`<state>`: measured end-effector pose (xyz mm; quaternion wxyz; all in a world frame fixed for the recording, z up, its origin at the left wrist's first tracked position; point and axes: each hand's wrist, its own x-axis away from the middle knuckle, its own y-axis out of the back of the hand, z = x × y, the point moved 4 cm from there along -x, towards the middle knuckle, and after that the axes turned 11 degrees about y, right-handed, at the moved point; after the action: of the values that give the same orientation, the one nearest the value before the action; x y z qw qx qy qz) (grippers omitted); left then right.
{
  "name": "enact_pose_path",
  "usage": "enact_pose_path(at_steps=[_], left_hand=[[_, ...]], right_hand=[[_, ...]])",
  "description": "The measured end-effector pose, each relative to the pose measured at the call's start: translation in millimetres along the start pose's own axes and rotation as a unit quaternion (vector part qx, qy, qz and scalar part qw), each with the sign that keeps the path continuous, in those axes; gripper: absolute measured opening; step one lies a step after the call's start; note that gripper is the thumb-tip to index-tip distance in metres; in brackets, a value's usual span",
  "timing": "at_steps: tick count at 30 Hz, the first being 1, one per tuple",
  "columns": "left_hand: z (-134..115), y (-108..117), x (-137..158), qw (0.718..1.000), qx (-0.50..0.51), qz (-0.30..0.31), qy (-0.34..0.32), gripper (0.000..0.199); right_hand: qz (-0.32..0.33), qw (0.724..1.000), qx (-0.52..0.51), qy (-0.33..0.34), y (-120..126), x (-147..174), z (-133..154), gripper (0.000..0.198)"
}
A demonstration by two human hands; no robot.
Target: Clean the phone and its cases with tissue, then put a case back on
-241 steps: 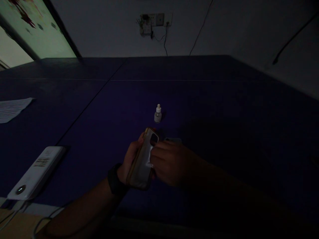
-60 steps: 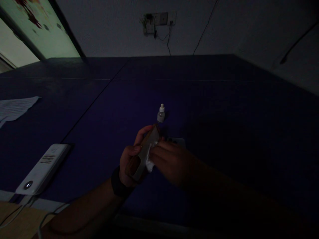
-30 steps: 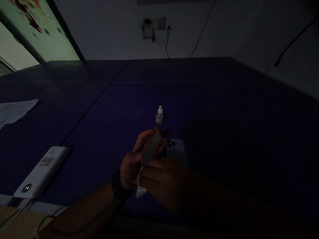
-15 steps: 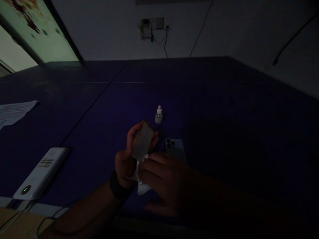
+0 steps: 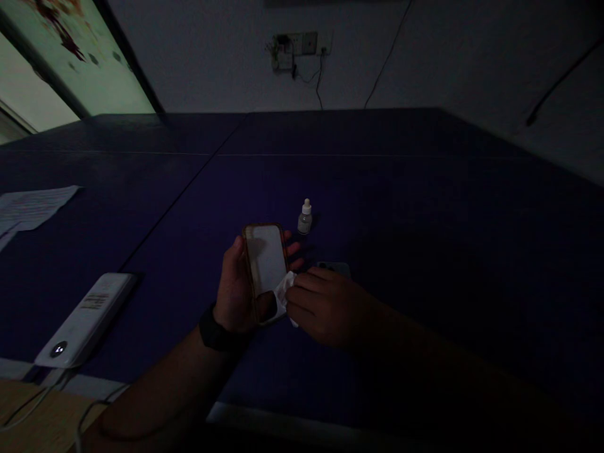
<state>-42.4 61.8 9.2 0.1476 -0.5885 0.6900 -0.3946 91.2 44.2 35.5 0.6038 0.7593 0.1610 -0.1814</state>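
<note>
1. Phone case (image 5: pixel 268 255): held above the counter (image 5: pixel 401 189), camera cutout (image 5: pixel 267 306) at near end; left hand (image 5: pixel 234 290) cradles it from beneath.
2. White tissue (image 5: pixel 284 287): pinched in right hand (image 5: pixel 330 308), touching case near cutout.
3. Smartphone (image 5: pixel 340 268): separate from case, on counter (partly hidden by right hand).
4. Progress: wiping appears under way; finished and remaining areas cannot be told apart.

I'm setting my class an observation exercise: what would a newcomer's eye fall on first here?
Probably the pale green panel at upper left, bright in a dim view. Near the middle, a brown-rimmed phone case lies in the left hand, and the right hand holds a white tissue at its lower right edge. Just beyond, a small white-capped dropper bottle stands on the dark purple table.
</note>
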Motion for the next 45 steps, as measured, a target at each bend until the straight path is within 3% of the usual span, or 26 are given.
enact_pose_path(at_steps=[3, 5, 8, 14, 20, 29, 32, 36, 42, 45], left_hand=[[-1, 2, -2, 0.999, 0.001, -0.024, -0.026, 0.057], [-3, 1, 1, 0.997, -0.012, -0.034, -0.068, 0.057], [-4, 1, 7, 0.991, -0.037, -0.029, -0.127, 0.059], [-3, -1, 16, 0.982, -0.046, -0.009, -0.180, 0.073], [-4, -8, 20, 0.974, -0.048, 0.014, -0.219, 0.063], [-2, -8, 23, 0.978, -0.047, 0.002, -0.205, 0.068], [-2, -8, 24, 0.974, -0.063, -0.005, -0.217, 0.067], [3, -9, 24, 0.971, -0.096, 0.003, -0.219, 0.069], [2, -12, 27, 0.975, -0.071, 0.012, -0.209, 0.070], [0, -10, 26, 0.976, -0.074, 0.009, -0.202, 0.073]], right_hand=[[-0.024, 0.994, -0.100, -0.025, 0, 2, -7, 0.017], [-0.052, 0.974, -0.208, -0.071, -1, 4, -10, 0.006], [-0.047, 0.944, -0.300, -0.131, -10, 8, -11, 0.026], [-0.023, 0.975, -0.184, -0.121, -19, 11, -7, 0.023], [-0.009, 0.982, -0.177, -0.066, -16, -2, 19, 0.021], [0.004, 0.993, -0.065, -0.094, -6, 5, -6, 0.024], [0.036, 0.991, -0.084, -0.094, -17, 4, 7, 0.023], [0.014, 0.984, -0.166, -0.055, -20, 1, 22, 0.024], [0.022, 0.987, -0.123, -0.097, -12, 5, 2, 0.023], [0.012, 0.985, -0.145, -0.092, -14, 3, 8, 0.023]])
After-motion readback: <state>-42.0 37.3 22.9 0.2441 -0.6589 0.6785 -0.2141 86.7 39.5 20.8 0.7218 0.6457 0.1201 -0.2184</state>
